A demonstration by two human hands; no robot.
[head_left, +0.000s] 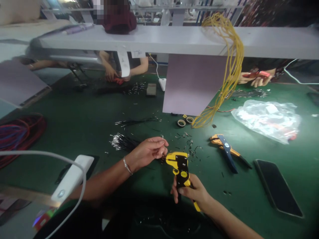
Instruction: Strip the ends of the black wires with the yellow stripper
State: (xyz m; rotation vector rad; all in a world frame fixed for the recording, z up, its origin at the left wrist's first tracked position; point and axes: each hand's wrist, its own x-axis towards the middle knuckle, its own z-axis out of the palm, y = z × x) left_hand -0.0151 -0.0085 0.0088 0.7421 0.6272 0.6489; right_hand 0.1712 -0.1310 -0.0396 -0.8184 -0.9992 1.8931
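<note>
My right hand [193, 192] is wrapped round the handles of a yellow and black wire stripper [180, 169], its head pointing up and to the left. Just left of that head, my left hand [152, 149] pinches a thin wire [162, 137] whose pale tip sticks up between thumb and fingers. The rest of this wire is hidden by the hand. Behind the left wrist lies a bundle of black wires [124, 142] with silvery ends. Farther back is a thinner bunch of black wires [137, 121]. Small dark scraps [190, 144] are scattered beyond the stripper's head.
To the right lie a second wire stripper [228, 151], a phone [277, 187] and a clear plastic bag [269, 118]. Yellow wires [231, 73] hang from the shelf [154, 38]. Tape rolls [181, 123] sit mid-table. Coiled wires [17, 136] lie left. Other people's hands [112, 73] work across the table.
</note>
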